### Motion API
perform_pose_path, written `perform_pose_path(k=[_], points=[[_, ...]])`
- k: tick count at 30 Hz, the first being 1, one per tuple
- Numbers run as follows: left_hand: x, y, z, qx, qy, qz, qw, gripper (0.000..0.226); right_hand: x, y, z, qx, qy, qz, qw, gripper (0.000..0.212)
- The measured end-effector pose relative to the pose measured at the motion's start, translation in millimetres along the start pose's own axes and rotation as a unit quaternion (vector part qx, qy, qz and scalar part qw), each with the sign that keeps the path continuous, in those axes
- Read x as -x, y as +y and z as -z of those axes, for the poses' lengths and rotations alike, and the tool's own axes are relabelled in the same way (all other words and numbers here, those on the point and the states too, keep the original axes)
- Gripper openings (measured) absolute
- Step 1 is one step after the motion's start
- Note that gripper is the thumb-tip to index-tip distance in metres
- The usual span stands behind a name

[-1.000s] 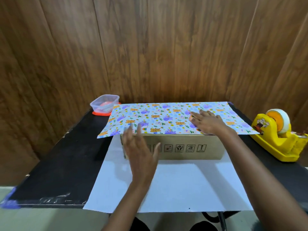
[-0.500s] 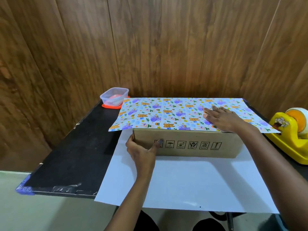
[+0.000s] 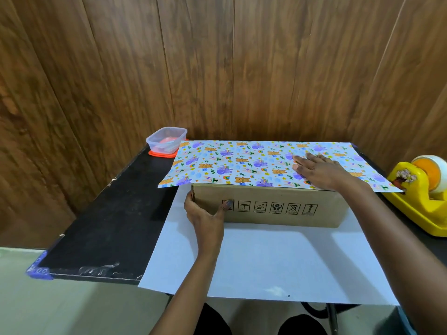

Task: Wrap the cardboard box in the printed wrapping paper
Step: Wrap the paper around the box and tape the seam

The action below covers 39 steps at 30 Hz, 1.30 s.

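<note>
Cardboard box (image 3: 266,206): mid-worktop (image 3: 108,226), on the white underside of the wrapping paper (image 3: 242,163); the printed far half lies over its top.
Left hand (image 3: 205,218): fingers curl round the box's near left corner, thumb on the front.
Right hand (image 3: 319,170): fingers (image 3: 301,163) straight, pressing the paper flat on top.
Risk: paper may slip askew or crease if that press eases or the box shifts.
Around: tape dispenser (image 3: 420,189) beside the paper's right corner, plastic tub (image 3: 167,141) far left; neither blocks folding.

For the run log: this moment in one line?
wrapping paper: flap over cardboard box top | left hand: grips box end | right hand: flat on paper | tape dispenser: untouched
</note>
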<state>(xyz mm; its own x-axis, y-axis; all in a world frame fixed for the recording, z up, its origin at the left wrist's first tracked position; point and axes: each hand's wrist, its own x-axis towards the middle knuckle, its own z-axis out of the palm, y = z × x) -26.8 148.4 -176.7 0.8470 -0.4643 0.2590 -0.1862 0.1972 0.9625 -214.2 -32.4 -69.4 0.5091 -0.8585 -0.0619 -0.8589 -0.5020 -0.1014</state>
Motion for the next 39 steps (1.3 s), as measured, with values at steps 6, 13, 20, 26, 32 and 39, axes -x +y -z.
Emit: perform_pose_path(k=[6, 13, 20, 26, 32, 39], points=[[2, 19, 9, -0.251, 0.103, -0.29, 0.918, 0.098, 1, -1, 1, 0.01, -0.004, 0.004, 1.0, 0.053], [-32, 48, 26, -0.536, -0.065, -0.399, 0.742, 0.064, -12, -19, 3, 0.012, -0.016, 0.045, 0.999, 0.049], [-31, 44, 25, -0.484, -0.06, -0.438, 0.755, 0.057, -57, -120, 7, 0.032, -0.058, 0.173, 0.983, 0.048], [-33, 35, 24, -0.455, -0.074, -0.448, 0.766, 0.059, -110, -178, 15, -0.096, -0.043, 0.164, 0.981, 0.047], [-38, 25, 25, -0.436, -0.085, -0.453, 0.773, 0.064, -130, -200, 16, -0.222, -0.028, 0.158, 0.962, 0.029], [-38, 21, 26, -0.503, -0.086, -0.435, 0.742, 0.053, -133, -197, 3, -0.155, 0.0, 0.17, 0.973, 0.036]])
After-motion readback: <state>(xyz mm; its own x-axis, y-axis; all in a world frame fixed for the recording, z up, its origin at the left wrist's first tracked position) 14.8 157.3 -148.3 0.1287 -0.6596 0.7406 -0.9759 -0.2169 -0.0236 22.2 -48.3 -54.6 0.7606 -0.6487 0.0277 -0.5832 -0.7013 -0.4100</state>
